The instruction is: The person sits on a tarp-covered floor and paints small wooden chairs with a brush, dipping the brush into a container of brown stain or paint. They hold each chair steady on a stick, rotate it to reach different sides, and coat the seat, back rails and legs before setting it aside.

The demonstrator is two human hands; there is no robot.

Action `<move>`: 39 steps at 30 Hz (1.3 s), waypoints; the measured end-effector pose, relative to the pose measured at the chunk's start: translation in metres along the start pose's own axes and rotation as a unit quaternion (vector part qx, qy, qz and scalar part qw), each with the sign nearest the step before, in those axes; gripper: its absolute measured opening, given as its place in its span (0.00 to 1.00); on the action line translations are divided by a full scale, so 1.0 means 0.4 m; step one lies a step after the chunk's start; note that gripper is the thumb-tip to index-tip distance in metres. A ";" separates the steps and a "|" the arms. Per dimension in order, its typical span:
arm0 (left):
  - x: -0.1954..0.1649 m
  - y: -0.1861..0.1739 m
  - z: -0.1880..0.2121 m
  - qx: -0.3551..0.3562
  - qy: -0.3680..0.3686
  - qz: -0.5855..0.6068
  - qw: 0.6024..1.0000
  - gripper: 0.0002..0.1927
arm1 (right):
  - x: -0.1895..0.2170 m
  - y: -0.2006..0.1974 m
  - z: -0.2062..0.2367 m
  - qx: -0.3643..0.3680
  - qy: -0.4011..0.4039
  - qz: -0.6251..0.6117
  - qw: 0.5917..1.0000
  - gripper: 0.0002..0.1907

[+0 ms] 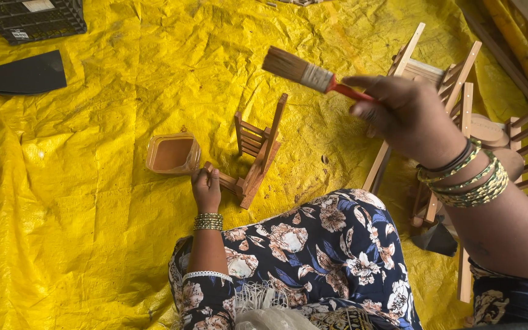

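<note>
My left hand grips one leg of a small wooden chair that lies tipped on the yellow tarp. Part of the chair looks stained reddish brown. My right hand is raised above the tarp and holds a flat paintbrush by its red handle, bristles pointing left, above and to the right of the chair. A square tub of brown stain sits just left of the chair, close to my left hand.
Several unpainted small wooden chairs are piled at the right, behind my right arm. A black crate and a flat black sheet lie at the top left. My knee in floral fabric fills the lower middle.
</note>
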State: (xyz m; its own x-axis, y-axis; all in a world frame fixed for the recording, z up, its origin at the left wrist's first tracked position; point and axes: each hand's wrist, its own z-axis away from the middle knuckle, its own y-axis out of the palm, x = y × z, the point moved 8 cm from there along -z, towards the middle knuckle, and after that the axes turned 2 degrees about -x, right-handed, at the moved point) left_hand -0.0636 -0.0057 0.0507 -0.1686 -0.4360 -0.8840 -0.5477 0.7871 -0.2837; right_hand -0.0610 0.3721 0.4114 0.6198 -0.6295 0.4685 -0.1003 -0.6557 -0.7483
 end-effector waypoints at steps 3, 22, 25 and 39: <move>0.014 0.006 -0.002 0.019 -0.026 -0.019 0.999 0.16 | 0.027 0.024 -0.005 0.030 -0.082 0.057 0.995 0.15; 0.031 0.004 -0.003 -0.003 -0.038 0.010 0.999 0.15 | 0.033 0.012 0.038 -0.030 -0.114 0.245 0.962 0.11; -0.009 0.004 -0.002 -0.002 0.062 -0.061 0.996 0.17 | 0.039 0.040 0.040 -0.002 -0.117 0.183 0.976 0.07; 0.015 0.001 0.002 -0.005 -0.005 -0.007 1.000 0.14 | 0.031 0.038 0.020 -0.015 -0.104 0.274 0.956 0.12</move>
State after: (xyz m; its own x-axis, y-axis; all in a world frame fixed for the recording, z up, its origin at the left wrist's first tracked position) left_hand -0.0643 -0.0075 0.0450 -0.1519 -0.4423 -0.8839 -0.5588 0.7761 -0.2923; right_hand -0.0486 0.3578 0.4020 0.6088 -0.7875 -0.0963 -0.4748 -0.2643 -0.8394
